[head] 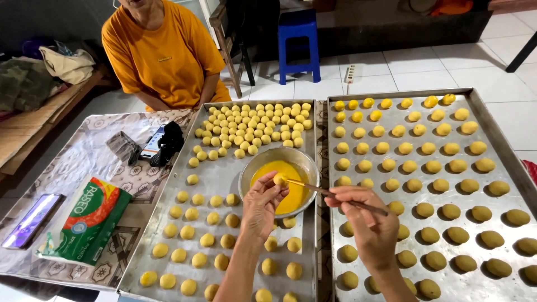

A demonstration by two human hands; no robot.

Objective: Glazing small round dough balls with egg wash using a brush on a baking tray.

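Yellow dough balls fill the lower part of the frame, and the two hands work just above them at the centre. The left hand [262,202] is closed lightly, fingertips pinching one small dough ball [279,179] over the rim of the bowl. The right hand [366,221] is curled round a thin brush [335,196], whose tip touches that ball. Under both sits a metal bowl [253,168] holding bright yellow glaze [293,190], resting on the left tray.

Judging by colour, the right tray [391,109] looks finished: its balls lie in even rows, darker and glossy. On the left tray [212,179] the balls at lower left, spaced apart, look paler, and I cannot tell which of them are brushed. Beyond the bowl, a packed heap of pale, matt balls [251,128] in the upper part of that tray seems still to be brushed, so a good share is left.

The held ball is small, round and smooth, pale yellow.

Left of the trays, on the patterned worktop [84,162], lie a green tissue pack [92,221] and a phone [31,221]. At the far side sits a person in an orange shirt [162,56], and a blue stool [299,42] stands on the tiled floor.
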